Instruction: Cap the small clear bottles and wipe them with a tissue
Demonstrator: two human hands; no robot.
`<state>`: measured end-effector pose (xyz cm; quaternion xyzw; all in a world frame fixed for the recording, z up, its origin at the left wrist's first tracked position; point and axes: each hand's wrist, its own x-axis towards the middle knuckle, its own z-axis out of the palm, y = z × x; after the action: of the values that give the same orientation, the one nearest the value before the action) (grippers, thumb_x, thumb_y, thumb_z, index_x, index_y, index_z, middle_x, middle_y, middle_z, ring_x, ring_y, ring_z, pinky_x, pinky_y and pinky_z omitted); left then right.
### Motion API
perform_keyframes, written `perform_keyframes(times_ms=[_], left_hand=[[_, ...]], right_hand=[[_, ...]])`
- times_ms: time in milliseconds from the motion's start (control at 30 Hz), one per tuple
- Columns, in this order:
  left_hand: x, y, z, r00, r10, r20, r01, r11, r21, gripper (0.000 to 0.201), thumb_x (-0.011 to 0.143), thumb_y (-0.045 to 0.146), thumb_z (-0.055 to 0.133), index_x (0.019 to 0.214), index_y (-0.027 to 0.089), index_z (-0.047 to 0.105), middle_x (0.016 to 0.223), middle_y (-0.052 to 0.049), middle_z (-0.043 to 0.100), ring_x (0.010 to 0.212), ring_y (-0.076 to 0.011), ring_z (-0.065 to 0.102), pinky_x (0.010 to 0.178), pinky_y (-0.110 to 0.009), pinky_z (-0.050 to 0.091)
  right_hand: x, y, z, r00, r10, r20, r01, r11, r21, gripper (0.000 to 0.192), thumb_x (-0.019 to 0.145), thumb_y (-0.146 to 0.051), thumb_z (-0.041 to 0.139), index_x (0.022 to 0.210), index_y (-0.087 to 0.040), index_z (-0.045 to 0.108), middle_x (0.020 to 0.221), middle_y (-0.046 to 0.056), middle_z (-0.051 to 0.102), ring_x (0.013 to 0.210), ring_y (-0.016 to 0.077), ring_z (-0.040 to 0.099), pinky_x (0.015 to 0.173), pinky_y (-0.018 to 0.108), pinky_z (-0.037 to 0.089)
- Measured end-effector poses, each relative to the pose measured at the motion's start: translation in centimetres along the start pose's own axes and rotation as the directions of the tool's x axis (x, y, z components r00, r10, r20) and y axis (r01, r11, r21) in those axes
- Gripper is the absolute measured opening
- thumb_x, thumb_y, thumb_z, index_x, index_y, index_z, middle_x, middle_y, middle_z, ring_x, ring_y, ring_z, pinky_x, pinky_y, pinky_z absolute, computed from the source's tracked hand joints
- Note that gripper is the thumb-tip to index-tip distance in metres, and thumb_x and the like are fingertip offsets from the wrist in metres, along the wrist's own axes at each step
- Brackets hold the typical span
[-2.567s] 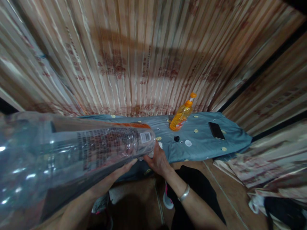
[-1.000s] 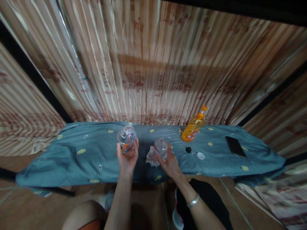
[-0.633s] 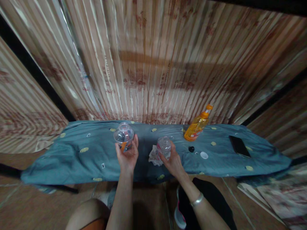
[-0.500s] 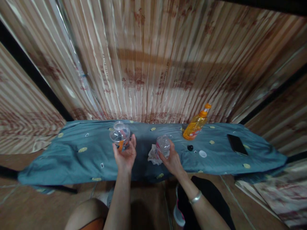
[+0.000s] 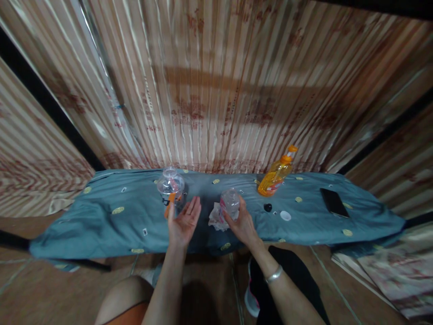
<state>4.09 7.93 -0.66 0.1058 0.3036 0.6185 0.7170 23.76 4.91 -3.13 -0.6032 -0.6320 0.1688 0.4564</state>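
Palm upward, the person's left hand (image 5: 182, 225) lies unclenched, its fingers extended and fairly close together, with nothing in its grasp. Its thumb points up in front of the lower part of a large clear bottle (image 5: 167, 185) with an orange and black label; whether the thumb touches it cannot be told. That bottle stands upright on the cloth, neck up.

Right hand (image 5: 244, 222) is wrapped around the side of a pink-marked clear bottle (image 5: 230, 201), the thumb on the near side and the fingers mostly hidden. A silver-coloured bangle (image 5: 274, 274) circles that wrist. Just to the left of this bottle sits a crumpled whitish piece (image 5: 215, 216), partly covered by it.

Farther right, a small black cap (image 5: 268, 207) and a white disc (image 5: 285, 215) lie near each other. Behind them an orange-topped bottle (image 5: 274, 178) of orange liquid stands, and a dark phone (image 5: 334, 202) rests flat near the right end. All lie on a blue-green cloth (image 5: 98, 230) with yellow motifs. Beyond its far edge hangs a pleated, striped curtain (image 5: 209, 90) with reddish prints.
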Motion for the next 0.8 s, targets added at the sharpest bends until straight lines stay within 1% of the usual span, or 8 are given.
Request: perform_keyframes(times_ms=[67, 100, 167, 267, 400, 500, 667, 800], left_hand=[[0.1, -1.5, 0.1, 1.0, 0.016, -0.009, -0.015, 0.995, 0.098, 0.027, 0.079, 0.035, 0.063, 0.097, 0.017, 0.056, 0.115, -0.016, 0.066, 0.119, -0.0285, 0.06, 0.092, -0.043, 0.054], [0.1, -2.3, 0.3, 0.999, 0.034, -0.004, -0.033, 0.987, 0.157, 0.034, 0.072, 0.026, 0.07, 0.102, 0.02, 0.054, 0.118, -0.015, 0.065, 0.123, -0.0291, 0.057, 0.094, -0.045, 0.052], [0.2, -4.0, 0.6, 0.997, 0.077, 0.024, -0.08, 0.957, 0.279, 0.063, 0.057, 0.013, 0.077, 0.114, 0.024, 0.051, 0.128, -0.012, 0.059, 0.134, -0.0276, 0.046, 0.103, -0.043, 0.044], [0.4, -6.2, 1.5, 0.988, 0.093, 0.126, -0.14, 0.887, 0.441, 0.092, 0.041, 0.003, 0.08, 0.123, 0.026, 0.048, 0.141, -0.012, 0.049, 0.14, -0.0281, 0.036, 0.109, -0.041, 0.036], [1.1, -8.1, 2.5, 0.958, 0.085, 0.273, -0.232, 0.786, 0.572, 0.108, 0.034, 0.008, 0.084, 0.132, 0.024, 0.041, 0.143, -0.014, 0.047, 0.13, -0.0303, 0.048, 0.108, -0.043, 0.038], [2.1, -9.0, 2.7, 0.928, 0.095, 0.361, -0.315, 0.717, 0.622, 0.101, 0.04, 0.016, 0.084, 0.131, 0.023, 0.04, 0.137, -0.012, 0.052, 0.121, -0.0277, 0.055, 0.106, -0.042, 0.039], [3.7, -9.3, 2.2, 0.898, 0.121, 0.423, -0.407, 0.592, 0.695, 0.078, 0.051, 0.019, 0.081, 0.121, 0.022, 0.047, 0.125, -0.008, 0.06, 0.114, -0.0265, 0.058, 0.103, -0.043, 0.042], [3.8, -8.9, 1.7, 0.883, 0.163, 0.439, -0.459, 0.494, 0.739, 0.073, 0.053, 0.024, 0.083, 0.118, 0.022, 0.051, 0.118, -0.006, 0.062, 0.114, -0.0267, 0.057, 0.105, -0.044, 0.038]], right_hand=[[0.0, 0.1, 0.0, 1.0, 0.003, 0.004, -0.003, 1.0, 0.017, 0.082, 0.084, -0.045, 0.06, 0.148, -0.011, 0.022, 0.137, 0.021, 0.055, 0.119, 0.0307, 0.061, 0.098, 0.045, 0.05], [0.0, 0.1, -0.1, 1.0, 0.004, 0.009, -0.005, 0.999, 0.034, 0.086, 0.084, -0.046, 0.06, 0.15, -0.01, 0.019, 0.138, 0.022, 0.053, 0.12, 0.0311, 0.06, 0.099, 0.046, 0.05], [-0.1, 0.3, -0.1, 1.0, 0.005, 0.02, -0.007, 0.997, 0.079, 0.09, 0.086, -0.049, 0.058, 0.152, -0.01, 0.012, 0.14, 0.022, 0.052, 0.122, 0.0311, 0.059, 0.1, 0.046, 0.048], [-0.2, 0.5, -0.2, 0.999, 0.006, 0.04, -0.012, 0.99, 0.142, 0.088, 0.089, -0.053, 0.053, 0.153, -0.012, 0.01, 0.141, 0.021, 0.051, 0.124, 0.0303, 0.057, 0.103, 0.046, 0.046], [-0.2, 0.7, -0.3, 0.999, 0.039, 0.035, -0.046, 0.971, 0.234, 0.083, 0.09, -0.06, 0.045, 0.153, -0.013, 0.017, 0.14, 0.018, 0.053, 0.125, 0.0294, 0.057, 0.103, 0.044, 0.046], [0.0, 1.1, -0.1, 0.996, 0.086, 0.006, -0.083, 0.943, 0.321, 0.078, 0.092, -0.063, 0.039, 0.151, -0.014, 0.024, 0.137, 0.017, 0.057, 0.123, 0.0269, 0.058, 0.104, 0.042, 0.046], [0.9, 2.6, -0.2, 0.984, 0.171, -0.04, -0.138, 0.895, 0.425, 0.063, 0.093, -0.065, 0.035, 0.134, -0.021, 0.052, 0.135, 0.011, 0.06, 0.126, 0.0238, 0.056, 0.108, 0.041, 0.042], [2.1, 4.4, -2.6, 0.956, 0.238, -0.173, -0.146, 0.894, 0.423, 0.058, 0.09, -0.062, 0.045, 0.128, -0.019, 0.056, 0.133, 0.013, 0.061, 0.123, 0.0259, 0.058, 0.105, 0.045, 0.044]])
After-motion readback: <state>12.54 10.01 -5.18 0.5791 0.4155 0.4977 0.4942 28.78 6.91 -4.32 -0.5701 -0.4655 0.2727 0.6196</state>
